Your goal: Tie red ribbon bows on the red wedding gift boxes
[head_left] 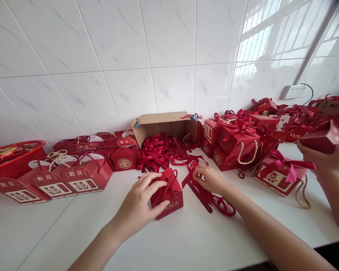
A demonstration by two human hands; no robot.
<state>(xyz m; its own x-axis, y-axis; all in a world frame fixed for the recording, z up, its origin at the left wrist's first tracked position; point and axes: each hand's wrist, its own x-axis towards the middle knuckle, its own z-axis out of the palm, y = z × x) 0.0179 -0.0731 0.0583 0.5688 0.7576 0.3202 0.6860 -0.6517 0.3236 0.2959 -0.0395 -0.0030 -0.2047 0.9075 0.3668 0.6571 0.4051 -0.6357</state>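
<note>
A small red gift box with a twisted red cord handle stands on the white table, centre. My left hand rests around its left side and top, fingers spread and curved against it. To the right, my right hand has thumb and fingertips pinched together over flat red ribbons; whether a ribbon is between the fingertips is too small to tell. Behind the box, a heap of red ribbons spills out of an open cardboard box.
Red boxes stand in rows at the left, beside a red basin. Ribboned boxes are stacked at the right, with one nearer. Another person's hand holds a dark red box at the far right.
</note>
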